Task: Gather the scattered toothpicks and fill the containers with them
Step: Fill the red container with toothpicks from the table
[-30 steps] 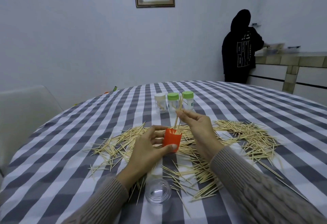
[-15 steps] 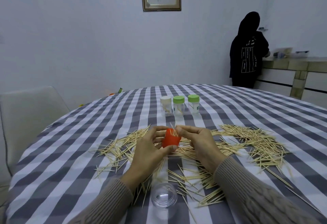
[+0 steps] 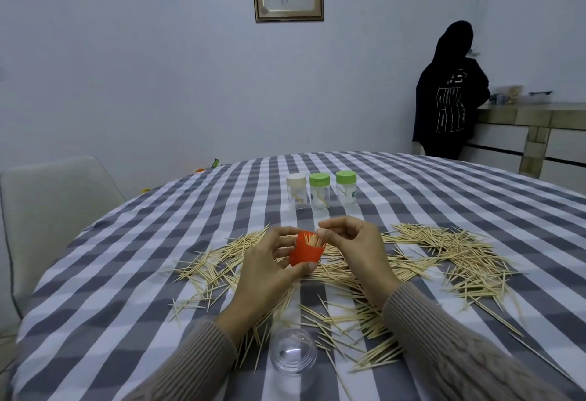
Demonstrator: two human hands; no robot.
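Round table under a grey-and-white checked cloth (image 3: 133,273), loose pale wooden toothpicks (image 3: 444,251) spread across its near half in a wide band, more under and in front of the wrists; three small clear jars at the far centre, one white-capped (image 3: 296,190) and two green-capped (image 3: 319,190), lids on, only a few sticks visible inside, so most of the job looks undone. Clear plastic dome lid (image 3: 293,353) lies mouth-down near the table edge, between the forearms. Left hand (image 3: 269,270) wraps the small orange plastic toothpick cup (image 3: 306,251), thumb under, fingers behind, cup tilted toward the right. Right hand (image 3: 352,248) has fingers curled at the cup's rim, tips at the stick ends; cannot tell if it pinches any. Cup looks nearly packed. Risks: tilt plus a full load could let sticks slide out; pressing on pointed ends may prick a fingertip; sleeves dragging could sweep toothpicks off the edge or knock the dome lid
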